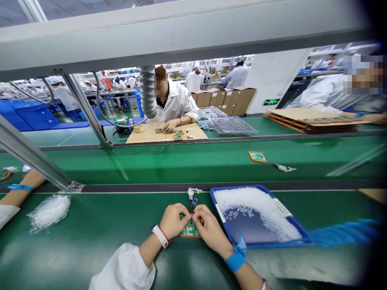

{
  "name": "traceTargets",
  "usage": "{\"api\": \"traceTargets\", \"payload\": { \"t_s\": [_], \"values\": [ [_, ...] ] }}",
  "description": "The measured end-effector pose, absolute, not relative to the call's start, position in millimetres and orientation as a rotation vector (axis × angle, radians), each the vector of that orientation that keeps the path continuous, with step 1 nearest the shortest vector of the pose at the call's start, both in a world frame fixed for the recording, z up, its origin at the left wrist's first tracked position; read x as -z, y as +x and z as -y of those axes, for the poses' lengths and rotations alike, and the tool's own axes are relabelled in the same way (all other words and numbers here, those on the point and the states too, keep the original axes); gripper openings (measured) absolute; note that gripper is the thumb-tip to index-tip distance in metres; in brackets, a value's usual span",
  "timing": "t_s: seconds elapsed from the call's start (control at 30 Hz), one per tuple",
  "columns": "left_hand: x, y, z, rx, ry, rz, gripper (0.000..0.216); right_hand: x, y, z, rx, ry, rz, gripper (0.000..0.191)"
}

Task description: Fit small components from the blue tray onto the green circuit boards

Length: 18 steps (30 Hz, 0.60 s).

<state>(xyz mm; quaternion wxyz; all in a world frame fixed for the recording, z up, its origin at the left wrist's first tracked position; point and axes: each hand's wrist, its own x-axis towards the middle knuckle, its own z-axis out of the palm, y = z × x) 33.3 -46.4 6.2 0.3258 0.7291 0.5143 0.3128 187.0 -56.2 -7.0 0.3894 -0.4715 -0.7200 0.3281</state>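
A small green circuit board (190, 230) with an orange rim lies on the green bench in front of me. My left hand (173, 220) is curled over its left edge and my right hand (211, 230) pinches at its top right. Both are closed on the board. Thin wires run from the board up to a small white and blue connector (192, 195). A blue tray (298, 228) heaped with small white plastic parts sits just right of my right hand.
A clear bag of white parts (48, 211) lies at the left, near a neighbour's forearm (21, 187). Another board with a cable (257, 156) rides on the green conveyor beyond. Across it a person in white works on boards on a cardboard sheet (157, 135). Grey frame struts (33, 159) cross at left.
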Motion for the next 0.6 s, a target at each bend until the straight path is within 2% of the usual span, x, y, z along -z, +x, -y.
{"api": "traceTargets", "payload": {
  "t_s": [0.17,0.3,0.37,0.5,0.6],
  "values": [
    [-10.8,33.3,42.5,-0.778,1.879,-1.359,0.014,5.8,186.7,53.4,-0.849,-1.254,1.831,0.018],
    [-6.8,28.7,44.7,-0.849,1.906,-1.327,0.008,3.4,183.7,56.7,-0.852,-1.287,1.812,0.019],
    [-3.4,26.7,46.9,-0.889,1.969,-1.286,0.011,-2.3,185.0,59.8,-0.828,-1.262,1.784,0.019],
    [-0.2,26.8,48.7,-0.866,2.152,-1.262,0.009,-19.5,214.4,59.2,-0.641,-1.236,1.72,0.018],
    [-2.7,28.3,48.7,-0.806,2.245,-1.281,0.011,-23.7,264.3,50.2,-0.432,-1.381,1.633,0.02]
  ]
}}
